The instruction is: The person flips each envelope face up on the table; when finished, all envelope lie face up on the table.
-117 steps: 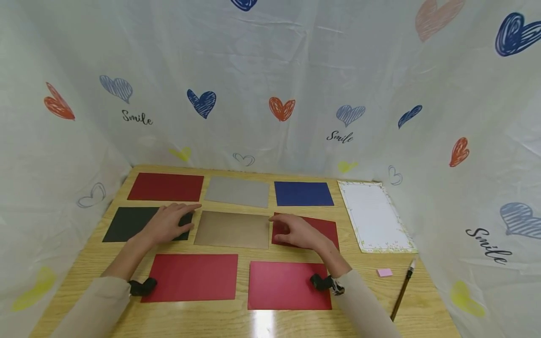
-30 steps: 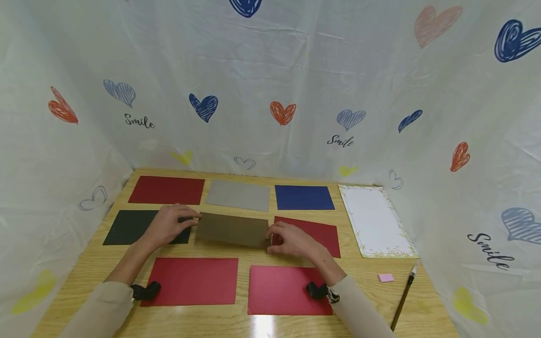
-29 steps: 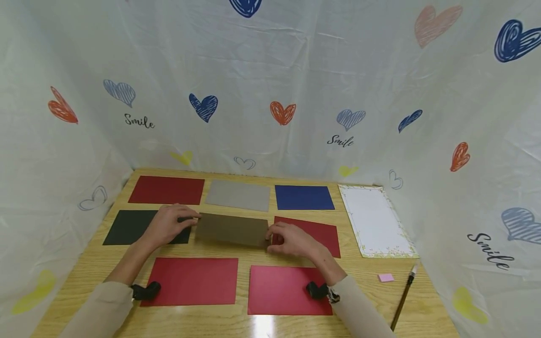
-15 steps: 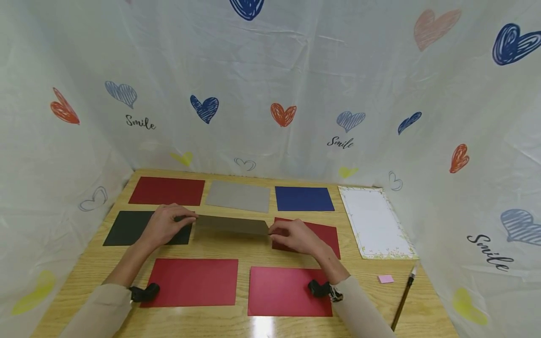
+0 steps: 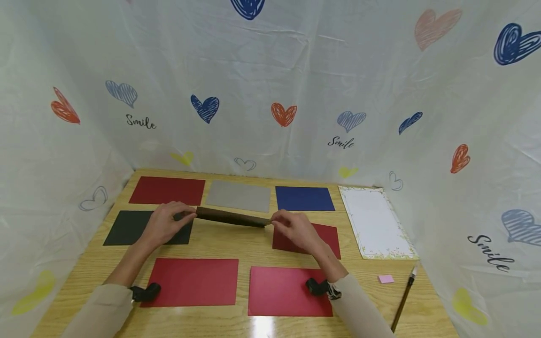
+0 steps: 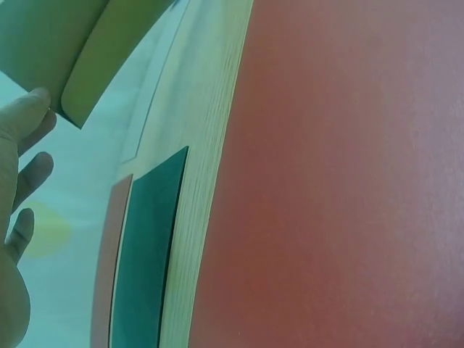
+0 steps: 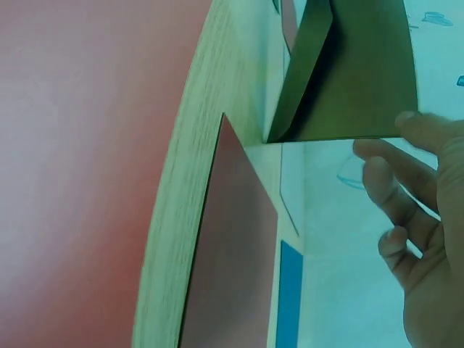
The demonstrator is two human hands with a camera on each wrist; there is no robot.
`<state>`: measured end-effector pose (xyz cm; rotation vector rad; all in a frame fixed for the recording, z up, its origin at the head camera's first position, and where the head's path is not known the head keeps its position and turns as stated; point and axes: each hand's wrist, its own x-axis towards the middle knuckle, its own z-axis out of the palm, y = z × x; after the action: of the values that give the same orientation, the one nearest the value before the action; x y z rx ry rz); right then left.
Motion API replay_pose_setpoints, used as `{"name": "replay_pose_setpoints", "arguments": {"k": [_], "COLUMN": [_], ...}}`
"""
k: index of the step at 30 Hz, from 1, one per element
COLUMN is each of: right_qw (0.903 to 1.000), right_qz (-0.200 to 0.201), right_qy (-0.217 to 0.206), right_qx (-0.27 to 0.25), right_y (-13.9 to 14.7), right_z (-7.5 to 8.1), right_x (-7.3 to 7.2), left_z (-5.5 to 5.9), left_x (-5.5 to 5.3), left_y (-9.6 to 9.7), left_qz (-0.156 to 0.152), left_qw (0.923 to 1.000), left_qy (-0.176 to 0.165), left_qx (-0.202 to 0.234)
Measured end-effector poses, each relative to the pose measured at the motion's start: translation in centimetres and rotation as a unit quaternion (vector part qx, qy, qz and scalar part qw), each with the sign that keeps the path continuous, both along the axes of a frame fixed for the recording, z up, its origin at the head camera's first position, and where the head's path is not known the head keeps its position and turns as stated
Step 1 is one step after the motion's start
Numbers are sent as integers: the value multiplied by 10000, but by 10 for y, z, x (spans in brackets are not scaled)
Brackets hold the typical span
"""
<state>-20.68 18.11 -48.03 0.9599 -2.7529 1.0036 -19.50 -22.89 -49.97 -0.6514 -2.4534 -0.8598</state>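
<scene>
Both hands hold a brown envelope [image 5: 232, 218] by its two short ends, raised over the middle of the table and turned nearly edge-on in the head view. My left hand [image 5: 166, 223] pinches its left end between thumb and fingers, above a dark green rectangle [image 5: 127, 227]. At the other end, my right hand [image 5: 297, 230] pinches a corner, partly covering a red rectangle [image 5: 327, 239]. In the left wrist view the envelope [image 6: 36, 43] shows a flap along one side. The right wrist view shows the envelope [image 7: 370, 72] with its flap edge hanging lower.
Behind lie a dark red rectangle [image 5: 166, 190], a grey one [image 5: 238, 195] and a blue one [image 5: 305, 198]. Two red rectangles [image 5: 194, 282] lie in front, under the wrists. To the right are a floral-bordered sheet [image 5: 376, 220], a small pink piece [image 5: 385, 279] and a brush [image 5: 403, 299].
The brown envelope lay flat on the table at first. Both hands have taken hold of its ends, lifted it and tilted it until it shows as a narrow dark strip.
</scene>
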Motion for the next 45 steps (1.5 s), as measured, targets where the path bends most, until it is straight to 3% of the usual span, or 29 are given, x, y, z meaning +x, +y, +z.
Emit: {"name": "replay_pose_setpoints", "arguments": {"k": [11,18,24,30,39,45], "right_qw": [9982,9971,9966,9947,9915,9888], "right_qz": [-520,-723,-735,-733,-585,-532], "right_qy": [311,191,-80,-273,-401,-492], "right_qx": [19,157,354,663,1089,1307], "right_y": [-11,-16,-19,-22,-20,-21], "right_z": [0,-3,-6,-11,-18,-20], "right_x": [-7,-11,-15,-17,-18,-19], "left_z": [-1,-4,-5,-6,-14,-14], "left_x": [3,1,-1,-2,-1,-1], "left_y": [5,6,8,10,14,17], "left_qz": [54,-13,-18,96,101,146], "left_qw": [9983,9985,9986,9959,9883,9841], "left_qy": [-573,-532,-509,-842,-1193,-1401], "left_qx": [48,-90,-130,-322,-948,-1081]}}
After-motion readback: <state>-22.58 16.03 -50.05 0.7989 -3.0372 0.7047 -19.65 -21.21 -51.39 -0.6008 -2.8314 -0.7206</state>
